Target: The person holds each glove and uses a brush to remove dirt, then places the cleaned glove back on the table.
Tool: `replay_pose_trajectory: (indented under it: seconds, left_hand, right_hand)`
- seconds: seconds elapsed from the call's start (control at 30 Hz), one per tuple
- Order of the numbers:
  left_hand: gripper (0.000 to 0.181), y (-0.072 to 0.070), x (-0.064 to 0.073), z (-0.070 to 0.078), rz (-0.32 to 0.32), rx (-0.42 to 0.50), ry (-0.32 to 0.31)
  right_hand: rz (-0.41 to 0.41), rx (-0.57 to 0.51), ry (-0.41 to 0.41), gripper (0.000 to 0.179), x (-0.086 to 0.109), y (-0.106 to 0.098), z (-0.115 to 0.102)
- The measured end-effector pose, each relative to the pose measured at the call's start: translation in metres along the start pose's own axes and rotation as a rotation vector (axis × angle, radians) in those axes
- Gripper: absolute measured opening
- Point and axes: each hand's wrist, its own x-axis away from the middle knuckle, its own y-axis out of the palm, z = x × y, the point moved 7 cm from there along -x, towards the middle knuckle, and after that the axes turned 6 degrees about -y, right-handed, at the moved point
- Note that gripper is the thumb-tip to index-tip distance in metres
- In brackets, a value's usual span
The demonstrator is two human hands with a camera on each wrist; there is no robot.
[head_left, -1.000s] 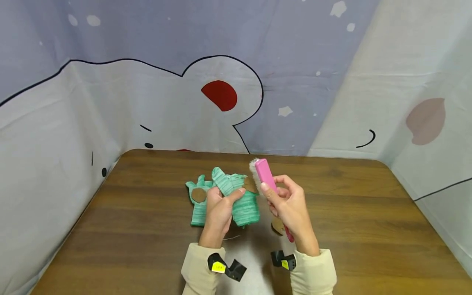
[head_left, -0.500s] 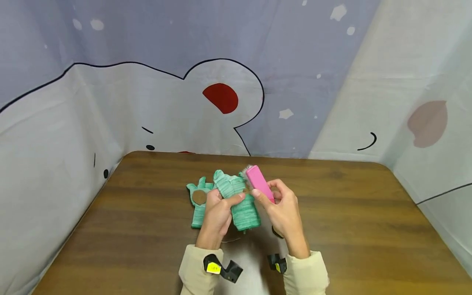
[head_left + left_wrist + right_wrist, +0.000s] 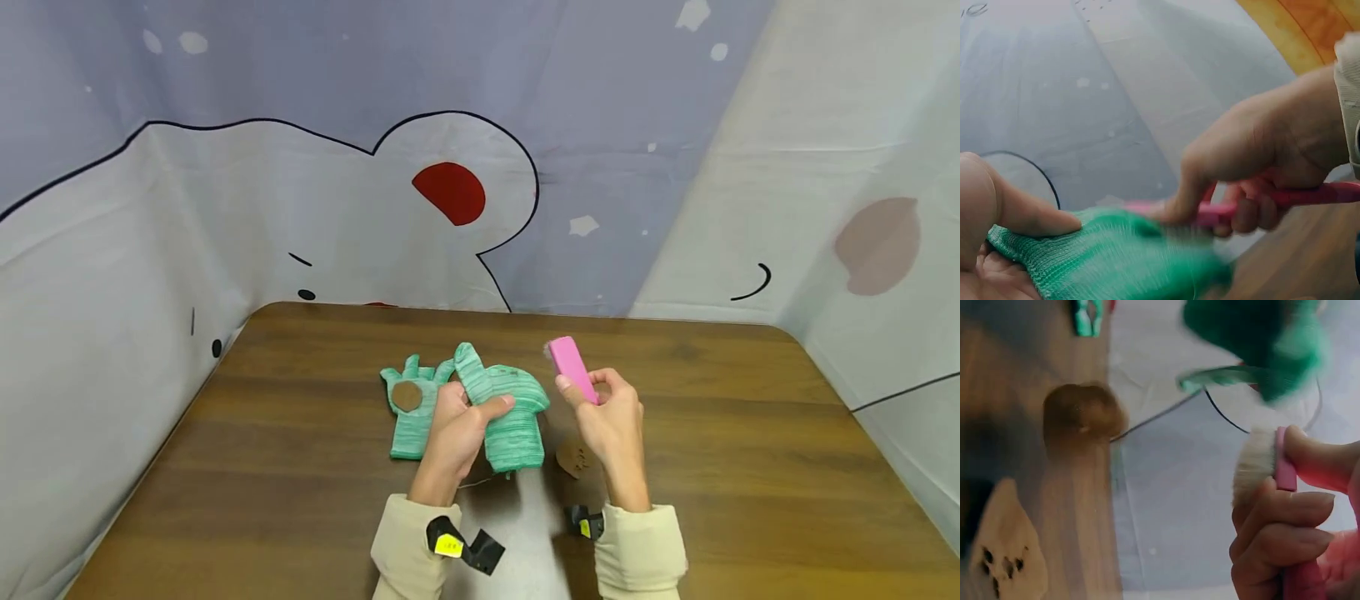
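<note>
My left hand (image 3: 453, 425) grips a green knitted glove (image 3: 517, 433), thumb on top, in the middle of the head view. The glove's cuff hangs down and its fingers flop to the right. In my right hand (image 3: 611, 417) is a pink brush (image 3: 570, 367), pinched by thumb and fingers. Its pale bristles (image 3: 1254, 462) face the glove in the right wrist view, a small gap away. A second green glove (image 3: 412, 429) lies flat behind my left hand, with a brown round disc (image 3: 407, 396) on its palm. Both gloves are partly hidden.
A flat brown piece with dark holes (image 3: 573, 458) lies on the wooden table (image 3: 720, 417) below the brush. Some brown rounded thing (image 3: 1082, 415) is blurred in the right wrist view. A printed cloth (image 3: 315, 200) stands behind the table.
The brush went left onto the held glove, then came back right, off it. The held glove shifted slightly right and its finger end now flops rightward.
</note>
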Motion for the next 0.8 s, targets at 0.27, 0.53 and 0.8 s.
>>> replay_pose_trajectory:
  seconds: [0.27,0.53,0.8]
  left_hand:
    - [0.013,-0.003,-0.003,-0.005,0.003,0.031,-0.003]
    - [0.031,-0.011,-0.003,-0.006,0.026,0.050,-0.054]
    - [0.058,-0.018,-0.010,-0.024,0.038,0.014,-0.120]
  right_hand:
    - [-0.088,-0.376,0.038,0.039,-0.001,-0.001,-0.005]
    - [-0.143,-0.497,0.066,0.038,0.003,0.004,-0.006]
    - [-0.172,-0.551,0.053,0.040,0.002,0.003,-0.008]
